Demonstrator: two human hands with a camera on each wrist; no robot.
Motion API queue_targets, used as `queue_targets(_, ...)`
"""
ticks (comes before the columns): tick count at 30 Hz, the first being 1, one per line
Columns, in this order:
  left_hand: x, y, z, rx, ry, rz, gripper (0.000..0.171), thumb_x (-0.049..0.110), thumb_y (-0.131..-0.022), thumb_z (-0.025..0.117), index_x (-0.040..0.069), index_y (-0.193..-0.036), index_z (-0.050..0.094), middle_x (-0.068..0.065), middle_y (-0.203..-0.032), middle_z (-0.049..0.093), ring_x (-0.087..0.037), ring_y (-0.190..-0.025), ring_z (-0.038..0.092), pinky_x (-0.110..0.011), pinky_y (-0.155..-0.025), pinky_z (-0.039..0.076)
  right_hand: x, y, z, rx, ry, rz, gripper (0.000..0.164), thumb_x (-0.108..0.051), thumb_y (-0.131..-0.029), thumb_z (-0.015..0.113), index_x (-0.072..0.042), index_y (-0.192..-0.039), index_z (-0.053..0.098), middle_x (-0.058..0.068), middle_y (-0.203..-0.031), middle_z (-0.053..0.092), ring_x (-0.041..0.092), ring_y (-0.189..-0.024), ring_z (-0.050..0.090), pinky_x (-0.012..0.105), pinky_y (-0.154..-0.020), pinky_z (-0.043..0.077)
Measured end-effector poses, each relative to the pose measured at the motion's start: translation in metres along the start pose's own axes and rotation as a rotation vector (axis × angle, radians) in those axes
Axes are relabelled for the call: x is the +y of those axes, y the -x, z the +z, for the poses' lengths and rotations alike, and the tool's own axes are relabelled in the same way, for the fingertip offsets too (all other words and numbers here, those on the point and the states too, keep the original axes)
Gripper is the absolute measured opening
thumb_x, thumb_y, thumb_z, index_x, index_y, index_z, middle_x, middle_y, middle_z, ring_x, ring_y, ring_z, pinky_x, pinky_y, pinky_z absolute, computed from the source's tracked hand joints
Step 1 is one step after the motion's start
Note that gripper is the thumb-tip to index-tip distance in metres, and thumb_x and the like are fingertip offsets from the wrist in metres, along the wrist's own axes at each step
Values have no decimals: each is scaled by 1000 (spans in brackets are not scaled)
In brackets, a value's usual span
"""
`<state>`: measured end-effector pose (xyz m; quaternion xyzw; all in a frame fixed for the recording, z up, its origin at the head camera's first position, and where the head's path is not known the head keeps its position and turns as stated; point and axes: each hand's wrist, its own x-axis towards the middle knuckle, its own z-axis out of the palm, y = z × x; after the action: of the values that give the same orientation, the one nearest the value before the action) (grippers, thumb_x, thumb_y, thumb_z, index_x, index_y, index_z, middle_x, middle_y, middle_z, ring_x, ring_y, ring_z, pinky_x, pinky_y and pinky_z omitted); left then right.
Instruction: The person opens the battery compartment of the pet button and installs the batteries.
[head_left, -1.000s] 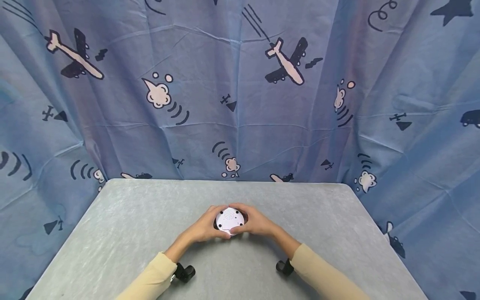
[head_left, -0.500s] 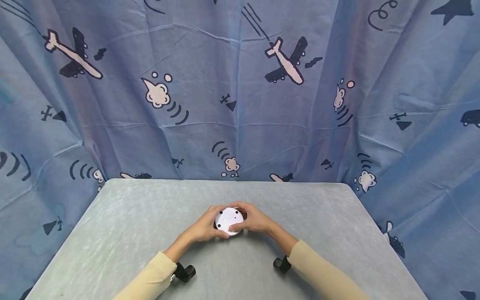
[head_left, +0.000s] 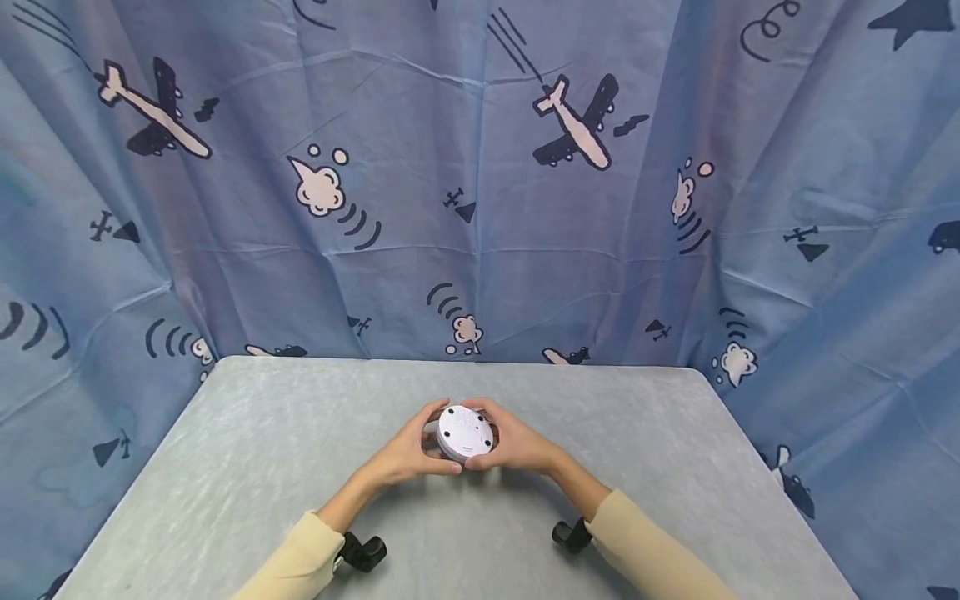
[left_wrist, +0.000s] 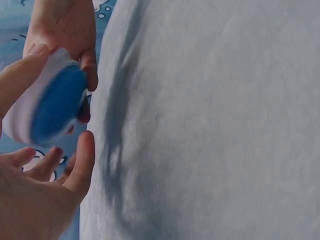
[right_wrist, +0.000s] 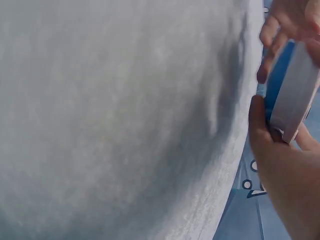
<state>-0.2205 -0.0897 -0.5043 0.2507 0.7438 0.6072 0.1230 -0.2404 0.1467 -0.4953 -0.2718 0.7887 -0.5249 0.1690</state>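
Note:
A round white device [head_left: 465, 432] is held up above the table, its underside towards the head camera, with several black feet and a patch of small holes. Its opposite side is a blue disc [left_wrist: 60, 105], blurred in the left wrist view. My right hand [head_left: 522, 442] grips the device by its right edge, thumb on the near side and fingers behind. My left hand [head_left: 405, 452] curves around the left side with its fingers spread. In the left wrist view its thumb overlaps the white casing, while the fingers stand apart from the blue disc.
The grey table [head_left: 300, 417] reaches back to a blue curtain [head_left: 390, 192] printed with planes and clouds. Black wrist-worn cameras [head_left: 363, 552] sit below both sleeves, close over the table.
The device has turned and tilted, showing more of its left side wall, and has shifted slightly right and up. The left hand's fingers have loosened away from its edge.

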Motion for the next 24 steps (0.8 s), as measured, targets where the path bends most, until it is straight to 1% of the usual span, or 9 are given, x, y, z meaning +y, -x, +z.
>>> queue_targets(1,1,1,1,-5,30,4,97,1,-79,86,-6,-155,25,-28,-148,39,-42,-120,55,-43,-94,51,-1,1,0,-4,-55,-1,87,-7,-78,88,-8,-150,38,12,-131,53,23,-114,53,34,-94,45)
queue_targets(3,2,1,2,-6,36,18,92,3,-82,84,-4,-154,28,-25,-146,42,-37,-120,55,-43,-97,49,-5,3,1,-19,-148,0,86,-3,-80,85,-7,-149,34,15,-128,53,25,-112,55,34,-93,47)
queue_targets(5,3,2,5,-7,20,53,85,4,-85,82,-4,-153,31,-23,-144,45,-34,-120,54,-43,-99,47,-8,4,2,-29,-176,-1,87,-3,-81,85,-7,-150,32,17,-129,52,27,-115,55,35,-95,47)
queue_targets(7,4,2,7,-3,-9,80,80,4,-87,81,-3,-152,34,-20,-142,47,-30,-121,52,-43,-99,46,-11,6,2,-25,-151,-1,88,-8,-82,85,-8,-151,32,17,-134,49,29,-121,52,39,-99,46)
queue_targets(10,6,2,10,8,-66,108,77,5,-90,79,-3,-152,34,-19,-139,49,-27,-115,54,-40,-95,49,-15,8,2,7,-55,-12,88,-15,-83,86,-10,-154,33,16,-142,45,32,-128,47,47,-103,44)
queue_targets(14,9,4,14,22,-115,93,81,7,-88,80,-3,-153,33,-20,-136,51,-26,-105,59,-39,-89,51,-19,7,0,31,29,-80,82,-18,-83,87,-8,-151,41,14,-144,48,36,-128,49,52,-102,44)
queue_targets(16,10,4,14,34,-102,81,85,7,-86,82,-3,-153,32,-22,-138,48,-29,-105,60,-41,-89,51,-21,7,-1,36,30,-111,79,-16,-82,87,-7,-148,45,14,-142,50,37,-125,52,53,-100,45)
queue_targets(19,9,4,15,42,-40,51,90,7,-83,84,-3,-154,30,-24,-141,45,-35,-106,62,-45,-90,51,-22,9,-2,50,0,-115,76,-13,-82,87,-7,-146,46,14,-140,51,36,-124,53,51,-101,45)
queue_targets(24,6,3,16,-22,53,21,86,9,-89,80,3,-156,26,-23,-147,39,-35,-123,51,-42,-96,48,-21,11,-3,63,-44,-125,75,-9,-83,86,-4,-145,46,15,-141,50,36,-126,53,50,-103,44)
